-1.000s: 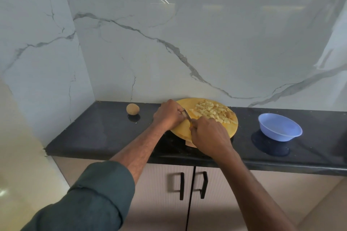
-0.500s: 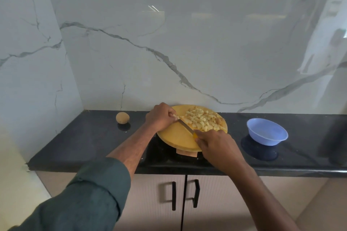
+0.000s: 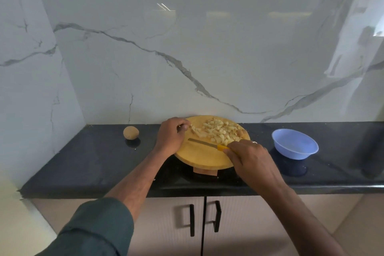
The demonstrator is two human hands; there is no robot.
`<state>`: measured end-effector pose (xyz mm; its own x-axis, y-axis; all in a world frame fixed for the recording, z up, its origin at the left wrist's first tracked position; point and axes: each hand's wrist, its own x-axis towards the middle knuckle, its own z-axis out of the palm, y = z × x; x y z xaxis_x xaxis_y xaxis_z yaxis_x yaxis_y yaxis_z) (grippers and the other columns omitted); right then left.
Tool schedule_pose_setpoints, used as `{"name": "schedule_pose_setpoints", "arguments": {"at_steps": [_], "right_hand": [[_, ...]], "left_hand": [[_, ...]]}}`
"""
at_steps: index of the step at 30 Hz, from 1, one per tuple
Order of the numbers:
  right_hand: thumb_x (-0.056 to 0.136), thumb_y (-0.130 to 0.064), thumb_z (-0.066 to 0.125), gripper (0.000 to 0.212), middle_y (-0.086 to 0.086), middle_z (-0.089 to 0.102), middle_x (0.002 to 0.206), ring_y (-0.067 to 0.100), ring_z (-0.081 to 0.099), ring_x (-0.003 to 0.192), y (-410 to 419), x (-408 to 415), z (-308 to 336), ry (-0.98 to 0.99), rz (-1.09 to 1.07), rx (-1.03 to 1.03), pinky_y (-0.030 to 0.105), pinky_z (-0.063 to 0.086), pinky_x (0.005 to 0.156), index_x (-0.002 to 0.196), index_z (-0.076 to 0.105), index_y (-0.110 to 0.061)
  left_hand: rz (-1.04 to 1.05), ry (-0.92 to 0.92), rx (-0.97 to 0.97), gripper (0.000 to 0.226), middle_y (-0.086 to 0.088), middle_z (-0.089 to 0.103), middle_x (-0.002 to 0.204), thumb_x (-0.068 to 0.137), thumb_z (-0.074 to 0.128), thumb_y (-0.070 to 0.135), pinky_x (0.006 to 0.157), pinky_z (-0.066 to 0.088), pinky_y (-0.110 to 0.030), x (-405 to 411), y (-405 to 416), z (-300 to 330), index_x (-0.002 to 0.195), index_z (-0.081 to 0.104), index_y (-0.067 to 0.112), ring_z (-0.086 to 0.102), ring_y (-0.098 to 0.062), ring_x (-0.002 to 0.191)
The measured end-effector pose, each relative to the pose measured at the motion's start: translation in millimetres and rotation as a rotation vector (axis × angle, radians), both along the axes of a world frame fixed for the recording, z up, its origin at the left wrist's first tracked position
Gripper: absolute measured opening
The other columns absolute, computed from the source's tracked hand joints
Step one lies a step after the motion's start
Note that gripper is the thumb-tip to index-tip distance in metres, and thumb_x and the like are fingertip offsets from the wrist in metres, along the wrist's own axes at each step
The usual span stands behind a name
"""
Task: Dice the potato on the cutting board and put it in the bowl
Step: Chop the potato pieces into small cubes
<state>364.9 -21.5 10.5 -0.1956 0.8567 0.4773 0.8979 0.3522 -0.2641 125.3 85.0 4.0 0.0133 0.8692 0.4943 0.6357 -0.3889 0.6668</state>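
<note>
Now that the knife (image 3: 204, 144) is lying flatter than half a second ago, blade clear of the pile, the right hand (image 3: 248, 157) is gripping its yellow handle and the left hand (image 3: 171, 137) is pinching a potato piece at the cutting board (image 3: 199, 160) edge. Dicing looks nearly finished. Diced potato (image 3: 220, 132) is sitting heaped on the board's far half. On the surface, the bowl (image 3: 295, 144) is holding nothing; a whole potato (image 3: 131, 132) is waiting left.

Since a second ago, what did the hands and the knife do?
The right hand drew the knife back from the left hand, so its blade now lies bare on the cutting board. The left hand went on to the potato pieces. The whole potato and bowl stayed put.
</note>
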Motion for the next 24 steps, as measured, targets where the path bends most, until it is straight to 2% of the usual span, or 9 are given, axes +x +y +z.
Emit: {"name": "schedule_pose_setpoints", "arguments": {"at_steps": [3, 5, 9, 12, 15, 19, 22, 24], "right_hand": [[0.103, -0.044, 0.049, 0.032, -0.005, 0.062, 0.096, 0.015, 0.058, 0.087, 5.2, -3.2, 1.5, 0.022, 0.013, -0.022, 0.037, 0.053, 0.076, 0.108, 0.073, -0.023], [0.104, -0.041, 0.049, 0.031, -0.005, 0.06, 0.105, 0.015, 0.057, 0.091, 9.2, -5.7, 2.3, 0.017, -0.007, -0.049, 0.037, 0.053, 0.079, 0.11, 0.073, -0.022], [0.105, -0.038, 0.051, 0.029, -0.003, 0.062, 0.112, 0.017, 0.059, 0.098, 15.4, -9.0, 10.5, -0.022, -0.088, -0.053, 0.036, 0.052, 0.083, 0.113, 0.074, -0.022], [0.102, -0.037, 0.057, 0.026, -0.003, 0.069, 0.12, 0.02, 0.062, 0.109, 17.2, -13.4, 22.3, -0.083, -0.1, -0.045, 0.036, 0.05, 0.094, 0.121, 0.073, -0.026], [0.102, -0.036, 0.059, 0.025, -0.003, 0.072, 0.117, 0.019, 0.063, 0.108, 16.8, -17.7, 28.0, -0.108, -0.094, -0.036, 0.032, 0.047, 0.098, 0.117, 0.075, -0.024], [0.102, -0.028, 0.058, 0.023, 0.0, 0.072, 0.109, 0.02, 0.063, 0.105, 24.9, -24.4, 27.0, -0.07, -0.098, -0.078, 0.03, 0.043, 0.095, 0.111, 0.078, -0.019], [0.1, -0.027, 0.06, 0.021, -0.001, 0.073, 0.101, 0.019, 0.064, 0.096, 37.9, -30.3, 25.9, -0.078, -0.108, -0.075, 0.03, 0.046, 0.088, 0.104, 0.079, -0.018], [0.1, -0.027, 0.06, 0.022, -0.001, 0.073, 0.104, 0.02, 0.065, 0.097, 43.1, -33.6, 26.1, -0.087, -0.115, -0.078, 0.032, 0.05, 0.088, 0.106, 0.079, -0.018]], "left_hand": [[0.0, 0.006, 0.002, 0.018, 0.006, 0.072, 0.106, 0.099, 0.059, 0.011, 0.088, 0.053, -0.027, 0.7, 2.7, -0.1, 0.106, 0.074, 0.017, 0.065, -0.007, 0.097], [0.006, -0.009, 0.016, 0.019, 0.006, 0.071, 0.108, 0.1, 0.057, 0.01, 0.089, 0.054, -0.029, 0.1, 2.8, -0.7, 0.106, 0.072, 0.018, 0.065, -0.008, 0.099], [-0.003, 0.02, 0.007, 0.019, 0.005, 0.07, 0.112, 0.102, 0.055, 0.012, 0.09, 0.053, -0.029, -1.0, 0.7, -1.2, 0.11, 0.071, 0.019, 0.064, -0.009, 0.103], [0.007, 0.031, -0.013, 0.019, 0.006, 0.069, 0.115, 0.102, 0.056, 0.014, 0.09, 0.052, -0.03, 0.3, 0.6, 0.1, 0.111, 0.07, 0.021, 0.062, -0.01, 0.105], [0.014, 0.047, -0.012, 0.019, 0.006, 0.068, 0.115, 0.102, 0.055, 0.015, 0.088, 0.049, -0.027, 1.2, 0.0, 0.9, 0.112, 0.07, 0.022, 0.062, -0.01, 0.105], [0.043, 0.115, -0.043, 0.021, 0.002, 0.068, 0.117, 0.102, 0.055, 0.013, 0.084, 0.043, -0.024, 0.1, 1.9, 3.2, 0.114, 0.07, 0.018, 0.062, -0.013, 0.104], [0.042, 0.206, -0.081, 0.022, 0.0, 0.069, 0.118, 0.101, 0.055, 0.013, 0.083, 0.041, -0.024, -0.1, 5.4, 7.6, 0.115, 0.072, 0.017, 0.062, -0.016, 0.107], [0.033, 0.255, -0.096, 0.025, -0.002, 0.068, 0.119, 0.101, 0.054, 0.013, 0.084, 0.041, -0.024, 0.5, 7.4, 9.6, 0.118, 0.072, 0.016, 0.062, -0.018, 0.107]]}}
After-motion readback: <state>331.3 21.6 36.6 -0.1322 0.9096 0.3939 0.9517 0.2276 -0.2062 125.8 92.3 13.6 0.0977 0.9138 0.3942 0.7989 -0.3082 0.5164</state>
